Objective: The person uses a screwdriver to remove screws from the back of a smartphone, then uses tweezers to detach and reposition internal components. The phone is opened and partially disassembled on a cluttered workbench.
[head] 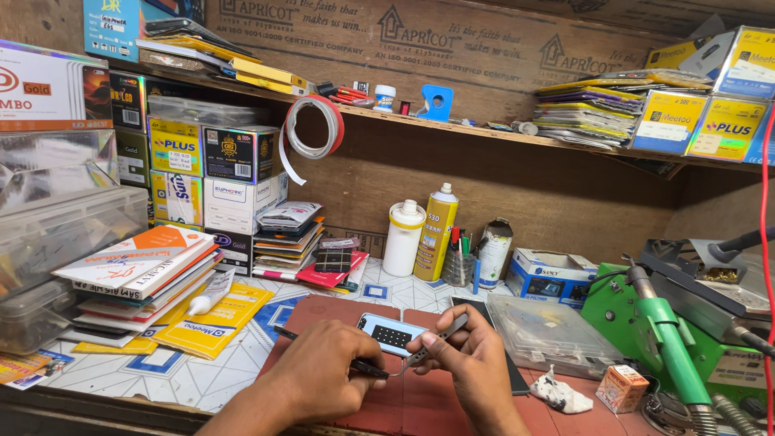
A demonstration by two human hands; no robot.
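My left hand [319, 371] grips a thin black-handled tool [284, 333] whose tip points toward the middle. In my right hand [468, 363] are metal tweezers [440, 333], pinched between the fingers. Both hands hover over a reddish-brown work mat [339, 311]. Just beyond them on the mat lies a small light-blue phone part [389, 333] with a dark rectangular patch. The tool tips meet just below that part.
A clear plastic box [549, 333] sits right of the hands, a green soldering station [670, 339] beyond it. Bottles and a spray can [433, 232] stand at the back wall. Stacked packets [145, 270] fill the left. A small orange box [622, 387] and crumpled tissue [559, 394] lie at front right.
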